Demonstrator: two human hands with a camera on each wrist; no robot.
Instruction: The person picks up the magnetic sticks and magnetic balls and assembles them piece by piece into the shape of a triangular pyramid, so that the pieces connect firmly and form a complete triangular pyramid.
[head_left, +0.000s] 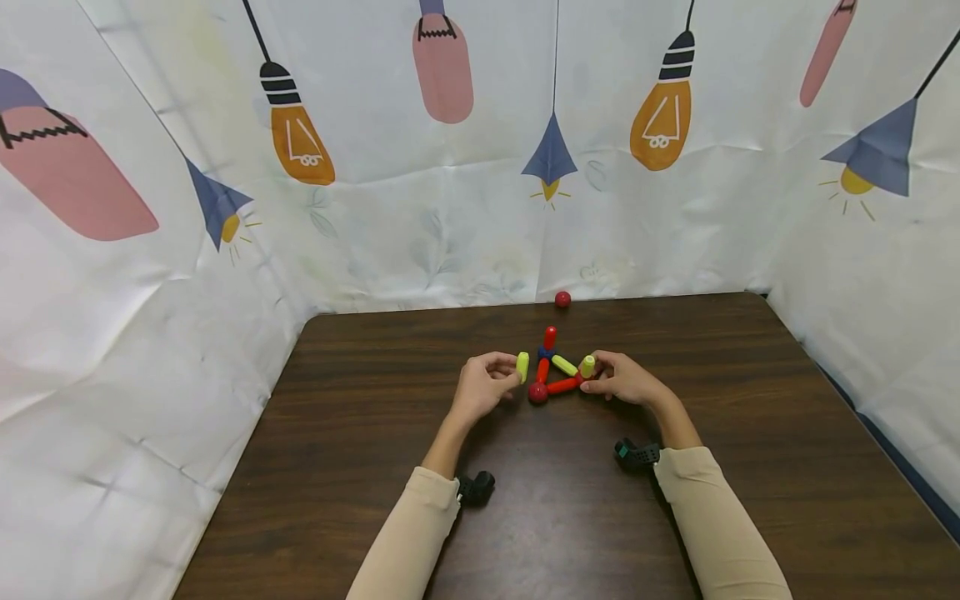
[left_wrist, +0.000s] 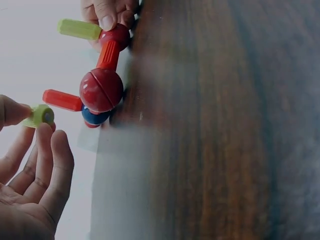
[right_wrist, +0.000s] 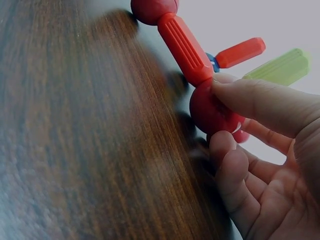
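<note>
On the table lies a flat triangle of toy building rods and balls. It joins two red rods [head_left: 542, 371], a yellow-green rod [head_left: 564, 365], a blue ball [head_left: 546, 353] and two red balls [head_left: 537, 393]. From the blue ball rises a red rod [head_left: 551, 337]; another yellow-green rod [head_left: 588, 367] stands on the right corner ball [right_wrist: 212, 107]. My right hand [head_left: 628, 382] pinches that corner ball between thumb and fingers. Left of the triangle, my left hand [head_left: 483, 387] holds a loose yellow-green rod [left_wrist: 40, 116] upright by thumb and fingertips, apart from the structure.
A single red ball [head_left: 562, 298] sits at the table's far edge, behind the structure. The dark wooden table [head_left: 337, 467] meets a white printed cloth [head_left: 480, 225] at the back. Each wrist wears a small black camera [head_left: 477, 489].
</note>
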